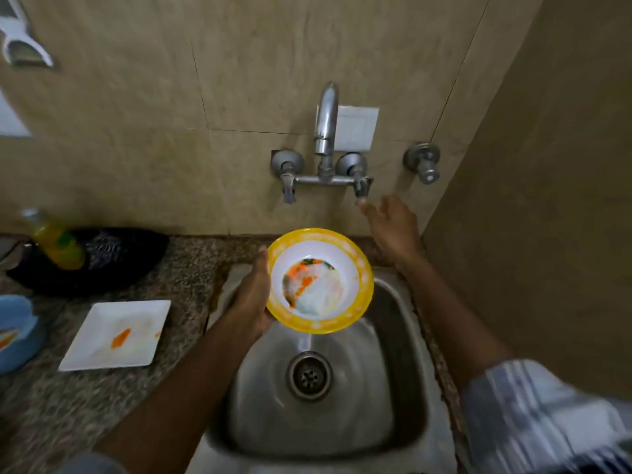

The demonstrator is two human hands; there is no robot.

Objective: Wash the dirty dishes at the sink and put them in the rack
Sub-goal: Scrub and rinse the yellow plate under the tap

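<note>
My left hand (253,295) grips the left rim of a yellow-rimmed bowl (362,268), white inside and smeared with orange and green food. The bowl hangs tilted over the back of the steel sink (386,388). My right hand (393,224) is raised with fingers apart, its fingertips just below the right tap handle (362,188) of the wall faucet (326,121). No water runs from the spout. A dirty white square plate (116,335) with an orange smear lies on the counter to the left of the sink.
A blue bowl (13,331) sits at the far left edge. A black basin (113,258) holds a yellow soap bottle (56,242) at the back left. A second valve (424,164) sticks out of the wall at right. A tiled side wall closes in the right.
</note>
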